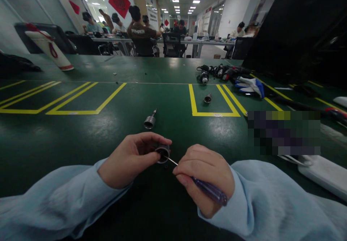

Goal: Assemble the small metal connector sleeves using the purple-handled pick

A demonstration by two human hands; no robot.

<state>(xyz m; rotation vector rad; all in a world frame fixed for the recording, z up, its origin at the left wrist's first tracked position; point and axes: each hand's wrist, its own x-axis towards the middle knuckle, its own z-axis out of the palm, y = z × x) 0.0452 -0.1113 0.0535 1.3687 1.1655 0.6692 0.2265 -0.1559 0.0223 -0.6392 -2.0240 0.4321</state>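
My left hand (135, 158) pinches a dark metal ring-shaped part (167, 152) between thumb and fingers, its round opening turned towards me. In my right hand (204, 174) is a screwdriver (210, 191) with a translucent purple handle. Its thin shaft points left, and the tip goes into the opening of the metal part, where I cannot see what it touches. Just below the part, a tiny dark piece (166, 166) lies on the table. Beyond my left hand, a silver metal cup with a stem (150, 121) lies on its side.
A smaller metal cup (208, 98) lies inside a yellow-taped area of the green table (124, 100). Behind it are several dark cabled connectors (204, 77) and a blue-and-white glove (249, 85). A white power strip (324, 176) is at right. Several people sit at far tables.
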